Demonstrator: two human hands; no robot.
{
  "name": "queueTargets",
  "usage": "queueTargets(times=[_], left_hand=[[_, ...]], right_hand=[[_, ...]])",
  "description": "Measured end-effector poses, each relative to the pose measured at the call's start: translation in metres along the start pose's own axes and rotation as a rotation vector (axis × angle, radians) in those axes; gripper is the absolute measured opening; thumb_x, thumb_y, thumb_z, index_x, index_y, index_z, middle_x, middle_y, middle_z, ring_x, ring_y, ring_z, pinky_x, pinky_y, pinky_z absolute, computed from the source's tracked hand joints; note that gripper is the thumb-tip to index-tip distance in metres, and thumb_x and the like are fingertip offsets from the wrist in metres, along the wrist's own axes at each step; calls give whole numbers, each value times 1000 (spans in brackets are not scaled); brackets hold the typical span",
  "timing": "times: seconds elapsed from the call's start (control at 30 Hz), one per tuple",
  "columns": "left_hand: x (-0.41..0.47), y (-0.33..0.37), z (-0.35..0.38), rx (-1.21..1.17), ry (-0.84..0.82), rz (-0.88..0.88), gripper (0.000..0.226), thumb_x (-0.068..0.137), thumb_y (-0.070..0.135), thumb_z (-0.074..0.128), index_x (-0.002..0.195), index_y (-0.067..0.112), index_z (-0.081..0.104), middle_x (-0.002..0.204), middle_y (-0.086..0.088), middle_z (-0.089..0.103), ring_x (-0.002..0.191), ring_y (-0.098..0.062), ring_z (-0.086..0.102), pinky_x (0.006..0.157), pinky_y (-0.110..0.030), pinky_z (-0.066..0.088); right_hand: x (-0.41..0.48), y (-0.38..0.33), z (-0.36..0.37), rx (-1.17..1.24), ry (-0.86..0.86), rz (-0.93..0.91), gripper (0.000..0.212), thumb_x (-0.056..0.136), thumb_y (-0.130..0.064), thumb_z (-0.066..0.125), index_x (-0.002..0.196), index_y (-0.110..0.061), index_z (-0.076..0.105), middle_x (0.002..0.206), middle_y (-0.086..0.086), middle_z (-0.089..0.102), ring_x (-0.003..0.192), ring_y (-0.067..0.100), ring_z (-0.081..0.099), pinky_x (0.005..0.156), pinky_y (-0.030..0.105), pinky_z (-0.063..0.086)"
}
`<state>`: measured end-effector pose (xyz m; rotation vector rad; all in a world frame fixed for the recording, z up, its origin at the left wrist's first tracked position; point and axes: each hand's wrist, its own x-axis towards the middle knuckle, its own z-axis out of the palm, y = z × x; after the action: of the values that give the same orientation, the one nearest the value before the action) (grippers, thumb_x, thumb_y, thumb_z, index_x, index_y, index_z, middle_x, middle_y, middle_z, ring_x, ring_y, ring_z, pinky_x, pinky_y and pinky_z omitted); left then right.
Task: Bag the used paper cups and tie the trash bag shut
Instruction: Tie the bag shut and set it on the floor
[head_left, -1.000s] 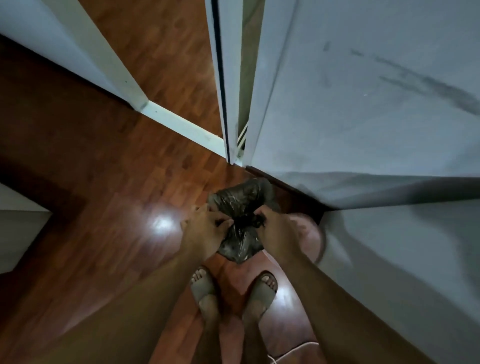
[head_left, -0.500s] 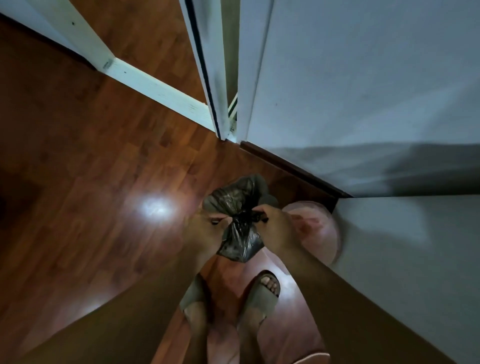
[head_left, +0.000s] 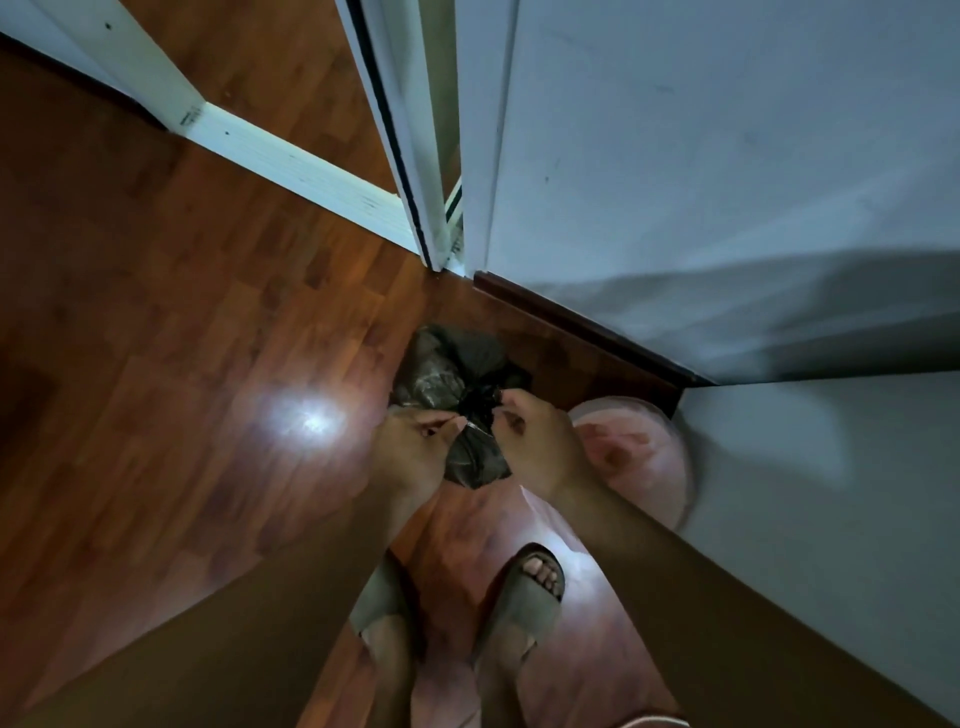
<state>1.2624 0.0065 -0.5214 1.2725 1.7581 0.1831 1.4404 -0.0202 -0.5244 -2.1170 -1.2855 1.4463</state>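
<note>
A small dark plastic trash bag (head_left: 441, 374) hangs in front of me above the wooden floor, bunched at its neck. My left hand (head_left: 410, 452) pinches one twisted end of the bag's neck from the left. My right hand (head_left: 535, 441) pinches the other end from the right, fingers curled. The gathered neck (head_left: 480, 402) sits between the two hands. No paper cups are in sight; the bag's contents are hidden.
A pink round bin (head_left: 644, 457) stands at the right against the pale wall (head_left: 727, 182). A white door frame (head_left: 405, 130) and threshold (head_left: 291, 166) lie ahead. My feet in grey slippers (head_left: 524, 597) stand on the reddish wooden floor (head_left: 156, 364).
The view has tilted down and shifted slightly. My hands have drawn a little apart on the bag's neck, which looks tighter and more bunched than a second ago.
</note>
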Motion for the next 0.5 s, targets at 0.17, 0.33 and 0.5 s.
queueTargets(times=[0.17,0.33,0.5], left_hand=[[3,2,4,-76,-57,-2,18,97,24,78,111,17,85,107,2,83,83,3,72,73,-3,54],[6,5,3,-147,-216,-26,33,104,10,62,135,13,72,125,-3,77,106,-13,73,93,-18,58],[-20,5,-14,1,-302,-92,26,107,23,56,125,25,75,105,7,76,50,-2,60,47,-16,44]], right_hand=[[-3,-3,-3,18,2,14,32,110,-23,60,140,-19,71,130,2,80,116,19,76,88,28,55],[-9,0,-11,27,-90,54,54,111,-23,56,165,-25,50,163,4,60,147,22,60,121,35,48],[-43,3,-7,5,-127,126,59,110,-30,58,167,-31,46,160,3,63,119,21,74,96,31,58]])
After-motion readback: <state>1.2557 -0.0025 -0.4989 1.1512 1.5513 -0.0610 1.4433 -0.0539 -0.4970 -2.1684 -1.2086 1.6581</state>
